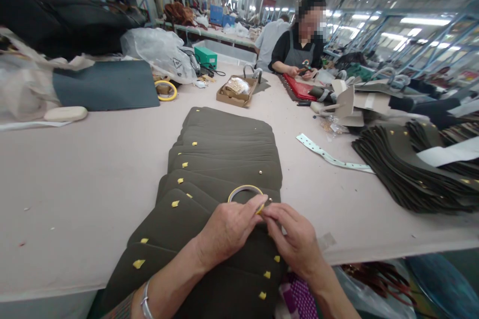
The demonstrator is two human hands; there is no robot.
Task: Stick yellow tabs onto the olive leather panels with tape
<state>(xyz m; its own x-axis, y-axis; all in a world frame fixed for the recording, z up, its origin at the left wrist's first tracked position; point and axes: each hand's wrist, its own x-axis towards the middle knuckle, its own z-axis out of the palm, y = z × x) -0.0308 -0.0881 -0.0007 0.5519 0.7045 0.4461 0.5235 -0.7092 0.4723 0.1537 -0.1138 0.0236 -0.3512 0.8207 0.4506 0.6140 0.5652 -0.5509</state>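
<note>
My left hand (232, 224) is closed on a thin roll of yellow tape (245, 188), held above a fanned stack of dark olive panels (224, 134). Right beside it, my right hand (294, 232) has thumb and index finger pinched together at the roll's edge; what they hold is too small to make out. Bits of yellow tape (138, 263) stick to the panels along the left side and at the lower right. A small metal stud (261, 172) shows on one panel.
A pile of dark strips (396, 164) lies at the right, near a pale perforated strip (329, 158). Further back are an open cardboard box (235, 97), another yellow roll (166, 90) and a green box (205, 57). A person (299, 45) works across the table (75, 169).
</note>
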